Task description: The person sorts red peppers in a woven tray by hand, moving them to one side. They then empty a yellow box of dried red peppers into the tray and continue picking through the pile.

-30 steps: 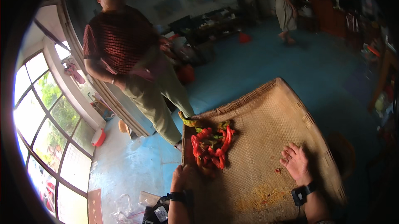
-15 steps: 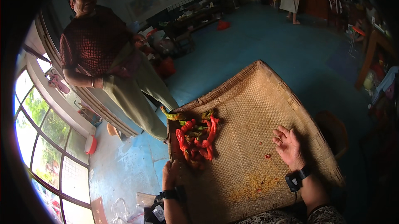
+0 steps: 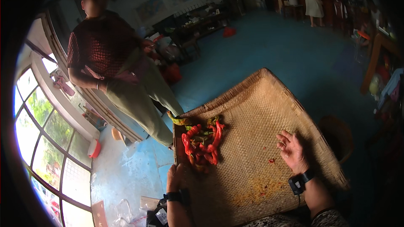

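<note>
A square woven bamboo tray with raised rims is tilted in front of me. Red and green chili peppers, somewhat wrinkled, lie heaped against its left side. Pale yellow seeds are scattered over the near part, and a small red pepper scrap lies farther up. My left hand is closed around the tray's left rim, its fingers partly hidden. Over the right part of the weave is my right hand, palm turned inward and fingers loosely bent apart, holding nothing.
A person in a dark red patterned top stands just beyond the tray's left side. Another person in a pale dress is at the far right. A round basket sits beyond the right rim; a red basin is by the windows.
The far person in the pale dress has shifted right and turned toward the furniture. My whole view has tipped slightly. Both hands and the peppers keep nearly the same places.
</note>
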Demonstrator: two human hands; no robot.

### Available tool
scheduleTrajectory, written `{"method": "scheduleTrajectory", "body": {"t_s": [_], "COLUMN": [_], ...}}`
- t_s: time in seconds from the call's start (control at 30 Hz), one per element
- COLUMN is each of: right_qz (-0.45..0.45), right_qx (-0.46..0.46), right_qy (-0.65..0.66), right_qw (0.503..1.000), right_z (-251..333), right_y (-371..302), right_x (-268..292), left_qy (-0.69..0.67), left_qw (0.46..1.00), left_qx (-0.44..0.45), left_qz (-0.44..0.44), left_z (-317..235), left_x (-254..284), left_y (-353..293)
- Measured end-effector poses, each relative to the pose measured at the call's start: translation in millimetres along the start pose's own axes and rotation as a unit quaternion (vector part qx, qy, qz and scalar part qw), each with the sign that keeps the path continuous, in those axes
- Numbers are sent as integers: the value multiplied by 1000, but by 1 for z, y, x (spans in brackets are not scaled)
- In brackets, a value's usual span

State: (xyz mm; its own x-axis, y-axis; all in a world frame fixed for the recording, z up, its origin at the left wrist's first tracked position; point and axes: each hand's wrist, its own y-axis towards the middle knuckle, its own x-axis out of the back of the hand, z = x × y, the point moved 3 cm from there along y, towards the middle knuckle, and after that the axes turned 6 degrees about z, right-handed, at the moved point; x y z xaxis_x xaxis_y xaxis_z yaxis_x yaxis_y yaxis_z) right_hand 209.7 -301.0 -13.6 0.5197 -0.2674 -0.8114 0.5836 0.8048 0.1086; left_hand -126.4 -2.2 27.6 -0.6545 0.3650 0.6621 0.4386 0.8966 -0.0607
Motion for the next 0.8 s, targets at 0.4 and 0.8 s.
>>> {"method": "scheduleTrajectory", "body": {"t_s": [0.4, 0.8], "right_qz": [-1, 4], "right_qx": [4, -1], "right_qy": [-11, 2], "right_qw": [1000, 1000], "right_z": [4, 0], "right_y": [1, 2], "right_x": [-1, 4], "left_qy": [-48, -18], "left_qw": [999, 999], "left_qx": [-14, -24], "left_qz": [22, 12], "left_z": [7, 49], "left_x": [0, -5], "left_y": [2, 26]}}
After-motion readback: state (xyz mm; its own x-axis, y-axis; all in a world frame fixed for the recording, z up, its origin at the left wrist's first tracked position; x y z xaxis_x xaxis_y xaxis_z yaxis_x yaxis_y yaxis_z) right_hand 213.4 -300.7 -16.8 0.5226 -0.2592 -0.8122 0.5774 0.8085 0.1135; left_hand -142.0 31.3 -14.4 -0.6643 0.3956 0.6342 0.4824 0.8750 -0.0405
